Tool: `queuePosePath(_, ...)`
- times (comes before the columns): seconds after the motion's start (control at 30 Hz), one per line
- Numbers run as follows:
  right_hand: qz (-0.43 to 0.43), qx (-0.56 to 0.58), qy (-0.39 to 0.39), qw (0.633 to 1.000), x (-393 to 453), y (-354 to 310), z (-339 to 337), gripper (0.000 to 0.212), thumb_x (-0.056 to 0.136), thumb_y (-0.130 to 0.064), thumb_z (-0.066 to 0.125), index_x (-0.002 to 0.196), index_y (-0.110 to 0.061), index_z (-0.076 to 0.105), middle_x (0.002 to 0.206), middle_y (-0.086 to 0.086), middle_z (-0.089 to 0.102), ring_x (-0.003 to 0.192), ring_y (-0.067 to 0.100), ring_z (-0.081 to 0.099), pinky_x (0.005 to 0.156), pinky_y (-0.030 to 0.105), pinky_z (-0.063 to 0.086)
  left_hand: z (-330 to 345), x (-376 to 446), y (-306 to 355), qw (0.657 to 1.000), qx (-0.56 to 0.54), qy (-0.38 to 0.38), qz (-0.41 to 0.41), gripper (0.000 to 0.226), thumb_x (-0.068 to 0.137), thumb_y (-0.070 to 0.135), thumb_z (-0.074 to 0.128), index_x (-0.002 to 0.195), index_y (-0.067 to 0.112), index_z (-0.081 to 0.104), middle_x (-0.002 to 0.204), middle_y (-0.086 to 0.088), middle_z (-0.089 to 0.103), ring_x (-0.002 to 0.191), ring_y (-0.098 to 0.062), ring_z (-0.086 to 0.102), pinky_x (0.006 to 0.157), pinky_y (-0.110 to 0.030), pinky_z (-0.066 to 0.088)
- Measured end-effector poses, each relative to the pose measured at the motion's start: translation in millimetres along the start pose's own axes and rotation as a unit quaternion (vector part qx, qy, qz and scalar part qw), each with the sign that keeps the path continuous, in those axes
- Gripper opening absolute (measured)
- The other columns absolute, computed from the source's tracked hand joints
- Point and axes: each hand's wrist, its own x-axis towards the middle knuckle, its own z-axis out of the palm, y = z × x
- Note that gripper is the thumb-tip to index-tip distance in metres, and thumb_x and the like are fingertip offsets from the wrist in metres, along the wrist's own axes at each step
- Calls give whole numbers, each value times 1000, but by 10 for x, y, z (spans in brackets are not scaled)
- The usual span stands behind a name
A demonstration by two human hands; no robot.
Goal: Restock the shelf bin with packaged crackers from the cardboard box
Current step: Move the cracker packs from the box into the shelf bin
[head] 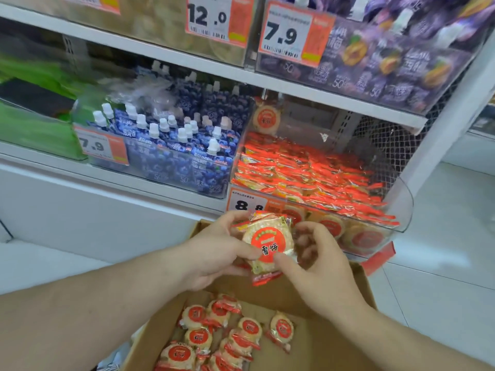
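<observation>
Above the cardboard box [316,341], both hands grip round red-labelled crackers [267,243].

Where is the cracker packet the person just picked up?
In the head view, near the middle, the cracker packet is held by the left hand and right hand, above the cardboard box, just below the clear shelf bin.

A shop aisle is shown. White tiered shelving [308,95] is fitted with clear bins of packaged snacks, and orange price tags [292,33] marked 12.0 and 7.9 are clipped at twelve o'clock. Spouted blue drink pouches [176,145] are ranked at ten o'clock.
</observation>
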Motion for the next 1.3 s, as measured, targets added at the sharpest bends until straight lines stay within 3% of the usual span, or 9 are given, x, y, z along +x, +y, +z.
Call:
queuePosePath(0.13, 55, 56, -21, 997, 137, -116, -62, 48, 75, -32, 81, 113, -32, 51, 87, -4, 63, 71, 0, 59, 67, 19, 50, 110, -58, 78, 999, -37, -7, 22, 60, 77, -11, 69, 124, 23, 56, 105, -8, 71, 90, -25, 70, 76, -40, 57)
queuePosePath(0.2, 61, 137, -49, 987, 172, -148, -96, 37, 77, -24, 80, 108, -27, 60, 88, 8, 70, 78, 22, 67, 73, 35, 57, 107, -94, 106, 997, -59, -41, 15, 50, 73, 3, 73, 119, 17, 62, 107, -10, 72, 93, -26, 70, 81, -40, 56)
queuePosePath(0.4, 161, 460, -7, 873, 245, -167, -385, 26, 76, -22, 63, 95, -3, 67, 85, 10, 72, 78, 19, 64, 79, 30, 50, 50, -93, 133, 988, -127, -81, -20, 36, 75, 34, 64, 107, 18, 68, 97, -7, 70, 85, -22, 63, 67, -33, 52)
queuePosePath(0.63, 248, 435, -65, 863, 150, -215, -274, 31, 75, -26, 64, 95, -3, 64, 88, 16, 74, 75, 23, 67, 75, 40, 51, 128, -54, 120, 977, -191, -90, -27, 41, 74, 12, 60, 114, 9, 67, 101, -12, 67, 84, -24, 61, 73, -36, 55)
queuePosePath(0.77, 344, 442, -137, 817, 78, -201, -61, 25, 92, -26, 60, 112, -10, 59, 104, 13, 74, 98, 29, 68, 95, 56, 48, 219, -50, 67, 977, -176, -109, -44, 48, 70, 13, 63, 116, 1, 66, 115, -20, 68, 98, -31, 66, 91, -42, 53)
queuePosePath(0.93, 354, 495, -125, 784, 41, -238, 53, 30, 97, -21, 53, 124, -8, 57, 108, 14, 73, 100, 29, 70, 83, 48, 54, 251, -51, -2, 991, -119, -60, -21, 48, 70, 16, 67, 116, 3, 65, 105, -21, 71, 85, -28, 70, 68, -33, 59)
queuePosePath(1.03, 376, 531, -95, 753, 52, -247, 49, 32, 99, -24, 49, 123, -5, 59, 106, 17, 73, 101, 33, 69, 86, 49, 54, 239, -8, -13, 993, -115, 3, -15, 47, 71, 45, 68, 102, 9, 69, 90, -13, 71, 78, -25, 63, 68, -35, 49)
queuePosePath(1.13, 383, 568, -64, 726, 83, -281, 12, 35, 100, -25, 44, 122, -2, 59, 107, 21, 72, 104, 36, 67, 95, 54, 49, 231, 45, 10, 978, -185, 84, -38, 49, 77, 65, 60, 87, 17, 60, 60, 3, 41, 51, -11, 36, 51, -27, 31)
queuePosePath(1.3, 373, 602, -63, 704, 72, -338, -25, 37, 100, -26, 42, 121, 0, 60, 109, 22, 71, 106, 37, 66, 101, 54, 46, 214, 30, 18, 986, -142, 66, -60, 24, 85, 38, 66, 79, 15, 63, 53, 3, 53, 41, -8, 38, 44, -21, 28)
